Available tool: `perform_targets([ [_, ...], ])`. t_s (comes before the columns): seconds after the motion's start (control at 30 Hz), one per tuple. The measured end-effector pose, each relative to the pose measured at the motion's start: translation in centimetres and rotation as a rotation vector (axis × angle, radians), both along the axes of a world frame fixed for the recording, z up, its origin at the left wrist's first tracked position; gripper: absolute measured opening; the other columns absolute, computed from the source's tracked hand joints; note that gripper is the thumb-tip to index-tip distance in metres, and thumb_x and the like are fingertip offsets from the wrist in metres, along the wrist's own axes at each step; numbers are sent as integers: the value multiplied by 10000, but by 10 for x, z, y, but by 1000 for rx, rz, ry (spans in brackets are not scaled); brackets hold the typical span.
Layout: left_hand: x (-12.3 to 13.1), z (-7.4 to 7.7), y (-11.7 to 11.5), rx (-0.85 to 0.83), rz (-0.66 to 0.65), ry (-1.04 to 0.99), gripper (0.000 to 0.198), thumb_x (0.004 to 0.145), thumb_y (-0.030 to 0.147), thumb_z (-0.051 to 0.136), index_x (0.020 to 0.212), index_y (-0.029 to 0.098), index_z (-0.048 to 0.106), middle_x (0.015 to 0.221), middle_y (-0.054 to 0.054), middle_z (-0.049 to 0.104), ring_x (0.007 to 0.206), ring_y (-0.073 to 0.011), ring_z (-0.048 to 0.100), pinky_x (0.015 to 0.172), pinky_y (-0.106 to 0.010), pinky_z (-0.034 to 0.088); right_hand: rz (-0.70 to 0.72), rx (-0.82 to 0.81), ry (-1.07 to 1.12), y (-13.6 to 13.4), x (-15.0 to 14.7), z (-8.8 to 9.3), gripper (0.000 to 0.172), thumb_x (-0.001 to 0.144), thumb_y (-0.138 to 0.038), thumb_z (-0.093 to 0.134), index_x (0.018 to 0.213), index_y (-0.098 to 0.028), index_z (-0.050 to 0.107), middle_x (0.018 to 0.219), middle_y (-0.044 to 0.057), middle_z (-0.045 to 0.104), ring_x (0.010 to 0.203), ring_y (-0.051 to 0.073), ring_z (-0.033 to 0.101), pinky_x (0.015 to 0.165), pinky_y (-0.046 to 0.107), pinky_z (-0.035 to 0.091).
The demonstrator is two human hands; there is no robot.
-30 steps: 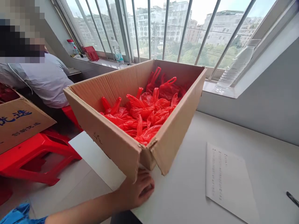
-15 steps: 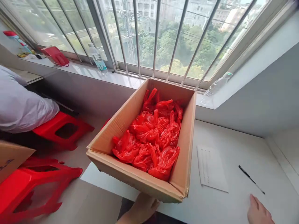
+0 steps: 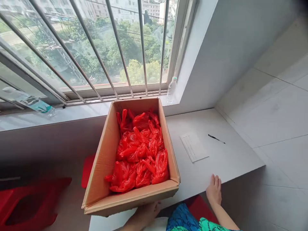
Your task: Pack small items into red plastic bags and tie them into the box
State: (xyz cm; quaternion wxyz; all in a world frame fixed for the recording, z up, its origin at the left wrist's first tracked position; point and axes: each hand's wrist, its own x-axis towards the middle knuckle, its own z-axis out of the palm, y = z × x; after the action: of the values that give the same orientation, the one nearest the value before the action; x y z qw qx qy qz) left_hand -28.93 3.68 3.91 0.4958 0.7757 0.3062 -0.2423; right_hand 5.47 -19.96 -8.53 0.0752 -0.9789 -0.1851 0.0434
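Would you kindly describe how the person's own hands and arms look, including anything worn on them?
The right hand is ungloved, with its wrist and forearm bare; no watch or bracelet shows. The left hand also appears ungloved, though partly hidden. Near the right forearm is patterned clothing, blue and bright green with dark markings.

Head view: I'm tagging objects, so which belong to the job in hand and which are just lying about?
Likely in the job:
cardboard box, left hand at its near side
red plastic bags inside it
white table, right hand at its edge

Seemingly just lying about:
paper
pen
green-capped bottle
blue-labelled bottle
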Motion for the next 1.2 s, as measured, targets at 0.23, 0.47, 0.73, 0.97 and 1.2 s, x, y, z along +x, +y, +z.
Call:
perform_targets([
  [0.23,-7,-1,32,31,-168,-7,374,826,445,490,1186,393,576,1135,-36,682,1089,-209,631,974,-336,462,-118,50,214,20,-2,27,718,817,-87,288,1534,-60,310,1643,122,190,1530,261,112,1177,441,316],
  [0.47,-44,6,22,102,-563,-73,424,807,397,517,1201,303,640,1159,-86,685,1097,-286,636,935,-397,475,-162,195,389,-36,-200,8,527,900,-253,402,1409,-202,530,1547,88,408,1294,214,555,1003,304,485],
  [0.73,-92,43,-65,224,-1157,-136,448,847,362,504,1239,198,645,1142,-122,694,1070,-301,649,904,-381,476,-593,354,450,-177,-461,35,347,848,-191,502,1137,-194,695,1450,131,516,852,162,720,846,304,533],
  [0.97,-127,69,-215,234,-1608,-220,410,871,362,502,1241,246,636,1156,-54,714,1078,-240,653,873,-303,481,-906,560,230,-296,-534,81,359,926,-219,454,1223,-198,654,1238,102,678,1119,212,637,958,309,449],
  [1.2,-227,62,-447,256,-2039,-263,409,891,327,468,1264,253,616,1157,-63,715,1053,-235,667,852,-308,490,-1068,719,303,-397,-728,63,262,782,-195,627,1004,-247,758,964,32,768,949,219,700,826,276,489],
])
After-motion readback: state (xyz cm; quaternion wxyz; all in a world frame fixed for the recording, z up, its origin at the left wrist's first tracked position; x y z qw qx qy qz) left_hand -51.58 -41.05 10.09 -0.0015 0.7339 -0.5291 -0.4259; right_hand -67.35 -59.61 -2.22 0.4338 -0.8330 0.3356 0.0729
